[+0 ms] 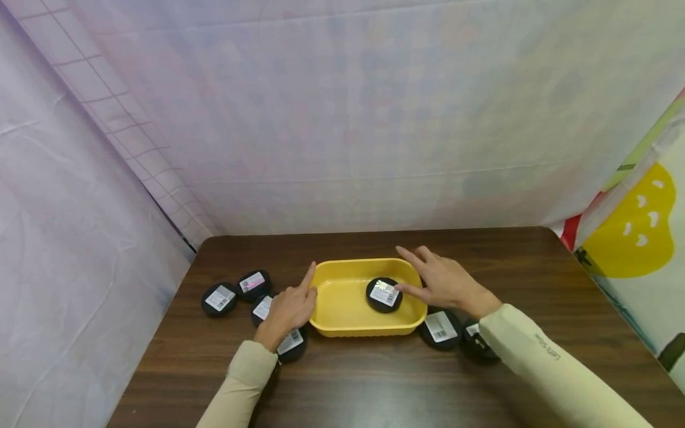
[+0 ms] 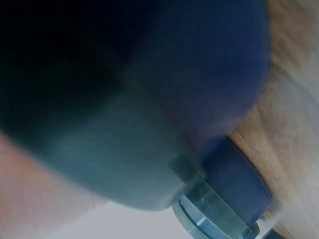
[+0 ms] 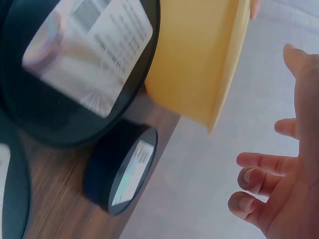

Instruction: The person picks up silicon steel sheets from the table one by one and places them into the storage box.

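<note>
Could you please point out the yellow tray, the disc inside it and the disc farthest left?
Yellow tray point(image 1: 341, 300): head view, on its bare floor.
Disc inside point(image 1: 383, 294): head view, on its label.
Disc farthest left point(image 1: 219, 299): head view, its label.

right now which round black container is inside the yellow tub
The container just left of the right hand; the others visible sit outside the tub, on the table.

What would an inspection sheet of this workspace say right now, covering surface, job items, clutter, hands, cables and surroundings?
Surface: dark brown wood-grain table.
Job items: yellow tray with one labelled black container inside; similar containers on the table, four visible at left, others at right.
Clutter: nothing seen.
Hands: left hand at the tray's left rim; right hand over its right end, contact with the container unclear.
Cables: nothing seen.
Surroundings: pale fabric behind.
</note>
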### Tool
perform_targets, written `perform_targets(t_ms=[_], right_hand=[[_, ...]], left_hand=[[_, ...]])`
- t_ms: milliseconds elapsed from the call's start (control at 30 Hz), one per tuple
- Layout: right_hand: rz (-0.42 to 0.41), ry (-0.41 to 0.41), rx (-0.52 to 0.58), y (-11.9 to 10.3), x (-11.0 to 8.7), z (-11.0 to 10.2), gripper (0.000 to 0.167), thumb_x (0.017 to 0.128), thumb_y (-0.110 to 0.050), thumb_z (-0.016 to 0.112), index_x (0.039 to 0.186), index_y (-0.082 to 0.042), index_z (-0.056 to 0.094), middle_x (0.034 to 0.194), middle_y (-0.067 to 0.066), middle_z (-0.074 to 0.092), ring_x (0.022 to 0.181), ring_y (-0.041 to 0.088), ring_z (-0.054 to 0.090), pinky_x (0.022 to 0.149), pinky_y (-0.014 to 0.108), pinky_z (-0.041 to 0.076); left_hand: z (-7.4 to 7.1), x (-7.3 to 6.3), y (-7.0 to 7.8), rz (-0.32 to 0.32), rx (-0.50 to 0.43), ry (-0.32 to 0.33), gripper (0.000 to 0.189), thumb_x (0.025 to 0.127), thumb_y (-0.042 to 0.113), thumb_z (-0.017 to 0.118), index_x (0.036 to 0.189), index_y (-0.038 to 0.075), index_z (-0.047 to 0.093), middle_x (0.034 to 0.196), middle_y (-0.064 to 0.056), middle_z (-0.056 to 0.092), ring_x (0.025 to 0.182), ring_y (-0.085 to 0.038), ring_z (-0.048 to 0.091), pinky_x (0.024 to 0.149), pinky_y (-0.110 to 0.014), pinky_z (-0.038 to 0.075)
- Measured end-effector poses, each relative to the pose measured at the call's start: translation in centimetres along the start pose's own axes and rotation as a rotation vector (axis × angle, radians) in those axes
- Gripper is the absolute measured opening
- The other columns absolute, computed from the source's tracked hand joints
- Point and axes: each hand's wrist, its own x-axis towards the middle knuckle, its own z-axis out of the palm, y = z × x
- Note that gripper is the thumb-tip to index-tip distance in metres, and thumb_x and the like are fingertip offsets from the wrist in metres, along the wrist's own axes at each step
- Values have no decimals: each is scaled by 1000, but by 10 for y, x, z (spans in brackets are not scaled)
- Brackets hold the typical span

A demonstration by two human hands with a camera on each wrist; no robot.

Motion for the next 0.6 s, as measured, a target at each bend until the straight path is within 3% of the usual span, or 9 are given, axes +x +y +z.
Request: perform_targets(t_ms=[200, 400, 600], right_hand=[[53, 15, -11, 15, -8, -5, 83, 89, -62, 62, 154, -18, 36, 118, 15, 54, 76, 24, 60, 66, 46, 53], [113, -26, -13, 28, -14, -9, 79, 94, -64, 51, 156, -18, 32, 121, 15, 53, 77, 23, 60, 68, 46, 54], [155, -46, -22, 41, -19, -8, 77, 96, -60, 51, 156, -17, 31, 118, 17, 52, 75, 24, 59, 66, 48, 53]], left_hand=[[0, -1, 1, -4, -2, 7, 57, 107, 37, 30, 160, 34, 8, 87, -12, 62, 70, -23, 54, 73, -43, 46], [-1, -1, 1, 0, 11, 21, 57, 107, 37, 29, 160, 34, 9, 104, -17, 67, 73, -24, 57, 76, -45, 47], [0, -1, 0, -2, 17, 24, 56, 107, 38, 28, 160, 35, 10, 119, -20, 66, 80, -26, 61, 80, -47, 48]])
